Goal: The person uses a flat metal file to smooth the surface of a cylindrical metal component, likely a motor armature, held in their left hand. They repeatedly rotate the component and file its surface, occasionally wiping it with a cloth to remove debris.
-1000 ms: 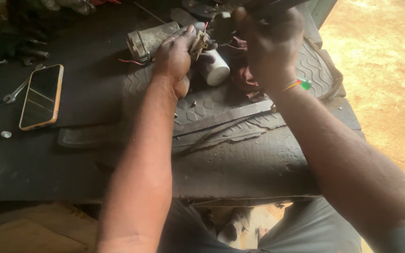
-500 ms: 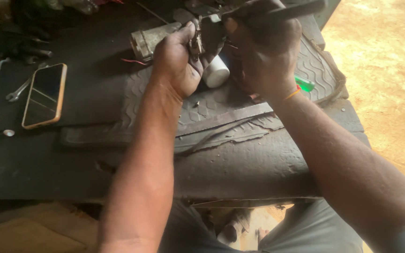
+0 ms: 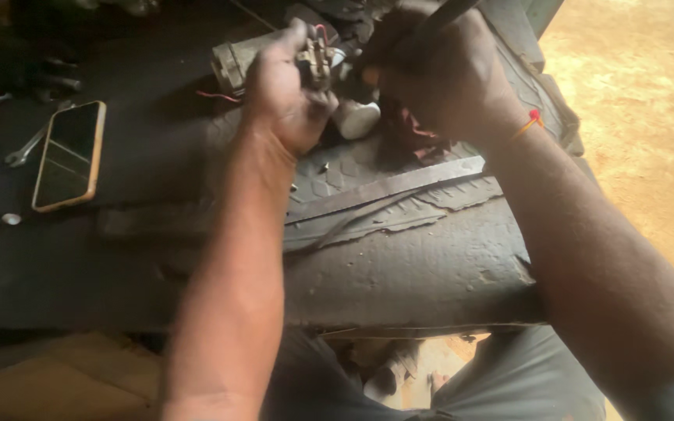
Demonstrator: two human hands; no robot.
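The left hand [image 3: 284, 97] grips a small wired metal part [image 3: 317, 56] while the right hand [image 3: 438, 74], closed on a dark tool [image 3: 450, 12], seemingly works at it, unfinished.

Left hand [image 3: 286, 97] is wrapped around a small metal part with wires [image 3: 317, 56], held up over the dark workbench [image 3: 431, 265]; right hand [image 3: 438, 74] is right against it gripping a dark tool [image 3: 450, 12]; white cylinder [image 3: 355, 118] sits just under them; phone [image 3: 69, 154] and a wrench [image 3: 26, 146] lie off to the left; flat metal strip [image 3: 388, 187] lies across the rubber mat [image 3: 368, 214].
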